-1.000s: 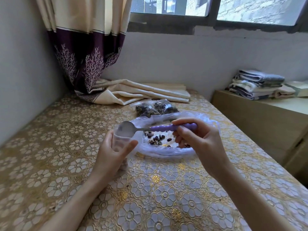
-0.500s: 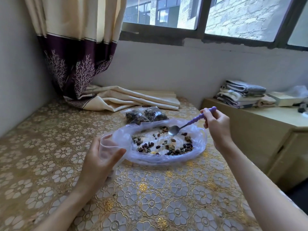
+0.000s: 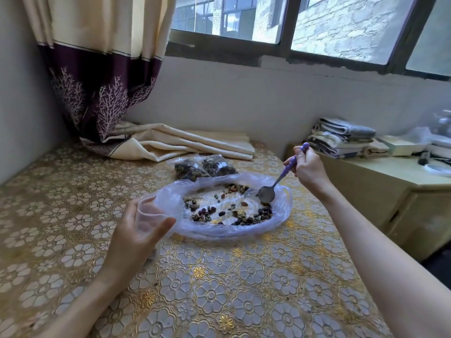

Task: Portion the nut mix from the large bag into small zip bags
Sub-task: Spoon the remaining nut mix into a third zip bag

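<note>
We see both bare forearms reaching forward from the lower edge. The left hand (image 3: 136, 235) is raised with fingers and thumb curled round a small clear bag, palm turned inward. The right hand (image 3: 308, 167), held higher and farther out, pinches a spoon handle, wrist bent downward.

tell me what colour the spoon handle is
Purple, a beaded-looking handle on the spoon, gripped by the right hand; its bowl is plain metal. Head view.

The left hand (image 3: 136, 237) hides most of the small bag (image 3: 148, 215). Its fingers are behind the bag. The stuff on the cabinet (image 3: 366, 191) is blurry and cut off.
</note>
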`<state>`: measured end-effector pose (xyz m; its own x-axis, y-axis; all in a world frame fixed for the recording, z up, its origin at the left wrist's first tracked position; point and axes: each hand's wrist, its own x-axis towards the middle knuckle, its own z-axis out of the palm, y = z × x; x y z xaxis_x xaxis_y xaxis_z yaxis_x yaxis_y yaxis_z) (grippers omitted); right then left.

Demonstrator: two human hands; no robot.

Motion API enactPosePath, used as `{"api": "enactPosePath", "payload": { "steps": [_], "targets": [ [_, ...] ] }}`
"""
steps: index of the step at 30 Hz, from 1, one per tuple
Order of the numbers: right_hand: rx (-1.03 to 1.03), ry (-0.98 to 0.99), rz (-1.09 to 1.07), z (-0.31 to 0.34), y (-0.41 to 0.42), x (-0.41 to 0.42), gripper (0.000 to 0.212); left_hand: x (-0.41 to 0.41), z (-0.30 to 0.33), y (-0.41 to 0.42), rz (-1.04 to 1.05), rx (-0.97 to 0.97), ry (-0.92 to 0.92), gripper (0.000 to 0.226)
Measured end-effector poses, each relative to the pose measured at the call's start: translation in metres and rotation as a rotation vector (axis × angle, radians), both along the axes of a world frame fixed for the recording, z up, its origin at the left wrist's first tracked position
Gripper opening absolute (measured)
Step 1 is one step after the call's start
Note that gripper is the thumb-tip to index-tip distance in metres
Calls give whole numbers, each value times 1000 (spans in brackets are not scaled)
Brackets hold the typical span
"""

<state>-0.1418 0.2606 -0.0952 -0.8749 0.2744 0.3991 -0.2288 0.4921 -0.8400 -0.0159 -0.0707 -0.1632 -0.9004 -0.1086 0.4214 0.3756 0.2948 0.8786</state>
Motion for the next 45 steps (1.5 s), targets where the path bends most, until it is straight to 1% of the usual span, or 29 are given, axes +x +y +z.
{"api": "enactPosePath", "payload": {
  "steps": [4,8,12,17,21,24,27,30,33,37,45],
  "targets": [
    [29,-45,54,-1,-2,-4,22,-1,0,0,-7,17,3,94],
    [10,-60,84,-1,-6,-9,21,-1,0,0,-13,23,14,95],
    [1,-48,86,0,-6,-12,20,-1,1,2,-23,56,21,87],
    [-11,-80,113,2,-10,-12,19,-1,1,1,-33,71,19,86],
    [-30,-158,118,0,-12,-13,22,-1,1,1,-26,46,11,97],
    [-33,-253,143,-5,-16,-12,24,-1,1,1,-30,56,10,92],
    [-66,-284,161,-9,-19,-9,25,-1,1,1,-33,51,12,93],
    [-74,-317,168,-11,-21,-4,27,-1,2,1,-36,60,6,87],
    [-136,-346,149,-16,-22,0,28,-1,1,1,-41,71,2,82],
    [-272,-373,108,-21,-20,4,30,-1,0,2,-33,44,-6,80],
    [-560,-325,11,-23,-24,1,35,1,0,-1,-52,40,-46,74]
  ]
}}
